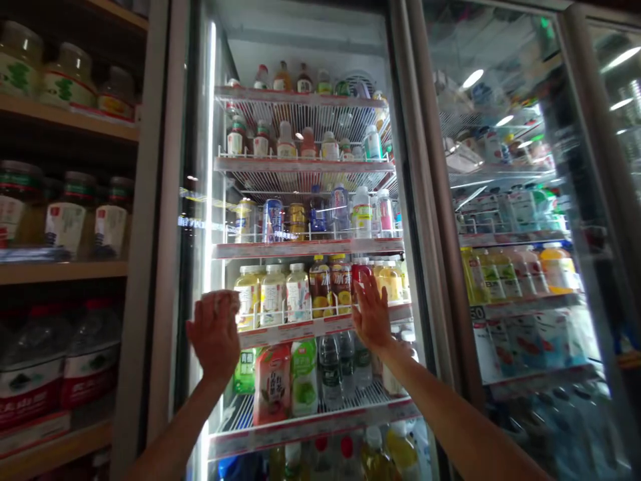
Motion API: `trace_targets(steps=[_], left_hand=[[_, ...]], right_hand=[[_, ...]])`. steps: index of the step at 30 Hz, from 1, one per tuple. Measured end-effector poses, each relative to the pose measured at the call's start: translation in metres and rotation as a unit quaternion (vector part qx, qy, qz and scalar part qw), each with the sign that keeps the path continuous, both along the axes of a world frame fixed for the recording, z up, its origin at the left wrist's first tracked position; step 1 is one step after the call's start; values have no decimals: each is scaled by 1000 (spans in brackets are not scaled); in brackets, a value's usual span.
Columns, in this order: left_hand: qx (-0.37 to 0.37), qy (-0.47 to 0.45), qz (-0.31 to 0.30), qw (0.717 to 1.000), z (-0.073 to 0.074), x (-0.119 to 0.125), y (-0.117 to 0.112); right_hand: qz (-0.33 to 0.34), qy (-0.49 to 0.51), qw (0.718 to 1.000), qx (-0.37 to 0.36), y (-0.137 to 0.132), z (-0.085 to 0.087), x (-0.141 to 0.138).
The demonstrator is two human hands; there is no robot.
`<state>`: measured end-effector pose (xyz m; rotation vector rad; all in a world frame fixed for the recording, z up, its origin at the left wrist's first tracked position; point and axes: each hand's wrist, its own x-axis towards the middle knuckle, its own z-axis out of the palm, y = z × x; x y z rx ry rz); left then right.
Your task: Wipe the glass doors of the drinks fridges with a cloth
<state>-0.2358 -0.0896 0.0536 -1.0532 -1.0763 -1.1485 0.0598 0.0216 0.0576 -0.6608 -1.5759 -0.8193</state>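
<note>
In the head view, the left hand [215, 334], closed round what seemed a pale cloth, and the flat, empty right hand [371, 310] pressed the fridge door [300, 200] glass mid-height, nothing showing how much was done.

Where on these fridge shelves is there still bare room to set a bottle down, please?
Bare wire shows on the lower shelf in front of the water bottles, and at the left end beneath the green carton. The shelf between the left hand and right hand is crowded with juice bottles along its front.
</note>
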Motion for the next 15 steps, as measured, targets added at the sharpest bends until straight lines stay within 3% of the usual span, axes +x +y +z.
trace_targets(steps=[3,5,7,9,12,13,15], left_hand=[[-104,199,-42,974,-18,25,8],[-159,272,-55,947,-24,25,8],[-146,232,-33,961,-23,8,0],[-89,88,2,992,-18,-15,-10],[-6,-91,18,996,-19,-22,-15],[-6,-83,11,996,-23,-14,-13],[-61,36,-20,997,-35,6,-4]], right_hand=[[-2,5,1000,5,0,-1,0],[1,-5,1000,10,1,-1,3],[7,-19,1000,13,2,-3,8],[13,-22,1000,14,1,-6,9],[18,-5,1000,3,-2,-9,3],[19,3,1000,1,-4,-10,0],[18,11,1000,-1,-6,-10,-4]])
